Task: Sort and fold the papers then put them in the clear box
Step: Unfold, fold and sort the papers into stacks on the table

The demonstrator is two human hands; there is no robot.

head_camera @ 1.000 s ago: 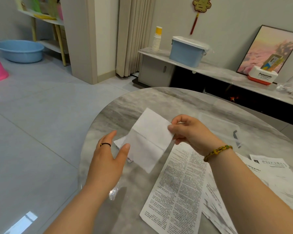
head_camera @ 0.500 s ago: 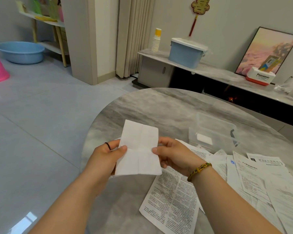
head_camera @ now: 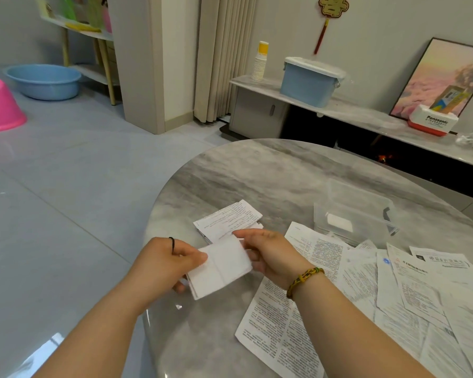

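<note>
Pinching paper (head_camera: 221, 268) at both ends, left grip (head_camera: 161, 263) and right grip (head_camera: 271, 255); box (head_camera: 372, 211) beyond, up-right, nearer right grip.

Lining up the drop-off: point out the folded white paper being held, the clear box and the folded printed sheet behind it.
folded white paper (head_camera: 220, 266), head view, middle of its blank face.
clear box (head_camera: 358, 193), head view, far wall.
folded printed sheet (head_camera: 227, 219), head view, centre of its top face.

The white paper (head_camera: 220, 268), taller before, is now folded smaller between left hand (head_camera: 164, 264) and right hand (head_camera: 273, 255).
</note>
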